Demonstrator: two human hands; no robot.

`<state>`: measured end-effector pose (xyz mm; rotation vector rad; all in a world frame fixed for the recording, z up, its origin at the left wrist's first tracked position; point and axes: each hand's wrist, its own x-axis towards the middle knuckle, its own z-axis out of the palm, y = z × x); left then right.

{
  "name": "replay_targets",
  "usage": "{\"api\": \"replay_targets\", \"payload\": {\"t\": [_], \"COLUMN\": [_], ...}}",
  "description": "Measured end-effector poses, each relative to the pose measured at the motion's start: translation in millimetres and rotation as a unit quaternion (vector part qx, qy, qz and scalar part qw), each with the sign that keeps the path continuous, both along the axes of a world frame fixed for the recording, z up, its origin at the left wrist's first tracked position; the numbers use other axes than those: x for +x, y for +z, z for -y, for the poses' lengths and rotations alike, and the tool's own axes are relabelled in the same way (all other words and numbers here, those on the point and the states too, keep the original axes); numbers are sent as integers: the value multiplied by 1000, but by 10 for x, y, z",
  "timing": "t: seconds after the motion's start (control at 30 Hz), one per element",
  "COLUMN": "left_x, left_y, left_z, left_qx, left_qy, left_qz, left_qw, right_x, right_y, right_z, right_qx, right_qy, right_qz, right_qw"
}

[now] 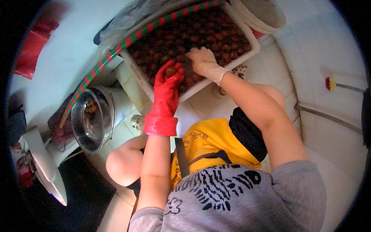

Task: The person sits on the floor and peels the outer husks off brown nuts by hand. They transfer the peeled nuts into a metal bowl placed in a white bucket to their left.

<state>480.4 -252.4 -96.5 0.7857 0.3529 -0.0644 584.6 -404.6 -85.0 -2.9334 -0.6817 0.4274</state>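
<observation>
Before me stands a white rectangular tub [249, 53] filled with many round, dark brown items [203, 32]; their exact kind cannot be told. My left hand [171, 78], in a long red rubber glove, is over the tub's near left part, its fingers curled around one brown round item [171, 71]. To the right of it, my right hand [201, 62], in a thin pale glove, reaches down into the tub with bent fingers. Its fingertips are at the brown items, and whether they grip one is hidden.
A metal basin [76, 127] with brown pieces stands at the left beside a bucket [116, 101]. A red-and-green striped band [124, 45] arches across the tub's far left side. Another pale bucket [268, 14] is at the upper right. My knees flank a yellow apron [211, 133].
</observation>
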Motion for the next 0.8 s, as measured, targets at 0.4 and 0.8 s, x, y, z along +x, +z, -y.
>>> {"api": "replay_targets", "payload": {"t": [0.4,0.8], "left_x": [21,110], "left_y": [-417,-126], "left_z": [-41,-36], "left_qx": [200,339], "left_qy": [37,82], "left_qz": [95,153], "left_qw": [975,925], "right_x": [-529,-81], "right_y": [383,-34], "right_z": [-233,99], "right_qx": [267,13], "right_qy": [129,10], "right_qz": [80,16], "right_qw": [952,1000]}}
